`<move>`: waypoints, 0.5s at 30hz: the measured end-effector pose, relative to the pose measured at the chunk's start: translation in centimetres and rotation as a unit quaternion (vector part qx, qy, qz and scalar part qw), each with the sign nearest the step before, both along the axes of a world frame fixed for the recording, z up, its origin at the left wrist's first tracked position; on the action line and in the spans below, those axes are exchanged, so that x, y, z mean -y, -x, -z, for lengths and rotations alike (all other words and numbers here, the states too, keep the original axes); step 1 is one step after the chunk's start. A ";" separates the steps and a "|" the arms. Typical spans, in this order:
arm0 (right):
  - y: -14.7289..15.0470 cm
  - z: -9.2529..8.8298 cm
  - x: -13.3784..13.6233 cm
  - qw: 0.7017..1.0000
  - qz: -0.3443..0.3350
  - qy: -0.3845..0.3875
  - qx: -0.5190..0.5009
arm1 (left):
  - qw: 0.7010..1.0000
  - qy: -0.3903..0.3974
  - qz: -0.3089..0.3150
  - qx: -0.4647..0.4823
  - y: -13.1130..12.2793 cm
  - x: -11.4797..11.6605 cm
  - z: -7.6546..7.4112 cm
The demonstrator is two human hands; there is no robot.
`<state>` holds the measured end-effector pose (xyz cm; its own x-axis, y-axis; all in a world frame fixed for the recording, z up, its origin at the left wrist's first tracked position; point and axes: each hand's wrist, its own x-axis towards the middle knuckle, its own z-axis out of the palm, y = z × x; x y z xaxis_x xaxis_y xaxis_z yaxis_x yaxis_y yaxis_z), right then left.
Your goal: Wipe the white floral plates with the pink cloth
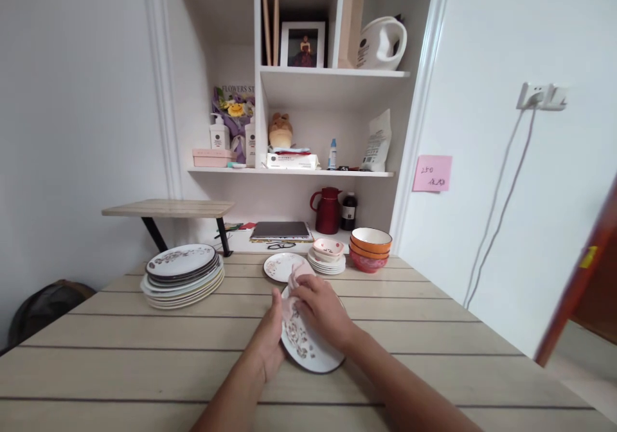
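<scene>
Over the middle of the table, a white plate [315, 350] with a brown flower pattern and dark rim is held tilted. My left hand [270, 342] grips its left edge, thumb up along the rim and the other fingers hidden behind it. A pale pink cloth [299, 272] is bunched under the fingers of my right hand [324, 306], pressed to the upper part of the plate's face. Just beyond my hands lies another white patterned plate [282, 267], partly covered by the cloth.
At the left is a stack of plates [183, 271] beside a small raised stand [168, 208]. Small white dishes [328, 261] and stacked orange and red bowls [370, 250] sit at the back right. Behind them are a tablet [281, 229] and a red jug [328, 210].
</scene>
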<state>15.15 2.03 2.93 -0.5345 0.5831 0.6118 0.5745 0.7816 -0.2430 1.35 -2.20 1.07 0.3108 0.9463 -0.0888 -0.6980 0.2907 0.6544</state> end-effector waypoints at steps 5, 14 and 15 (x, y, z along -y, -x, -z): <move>-2.8 -0.5 -1.4 0.993 0.091 0.053 0.059 | 1.000 0.001 0.010 -0.023 0.0 0.3 -0.6; -5.0 -2.5 0.9 0.955 0.012 0.191 0.226 | 0.999 0.016 0.020 -0.047 0.4 0.3 -0.6; -4.8 -2.6 1.1 0.953 -0.011 0.195 0.231 | 0.998 0.017 0.022 -0.048 0.4 0.3 -0.5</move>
<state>19.94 0.89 5.52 -0.7094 0.7032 0.0471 0.6750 0.6971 -0.2419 0.97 -2.53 1.60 0.3413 0.9276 -0.1521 -0.6189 0.3435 0.7064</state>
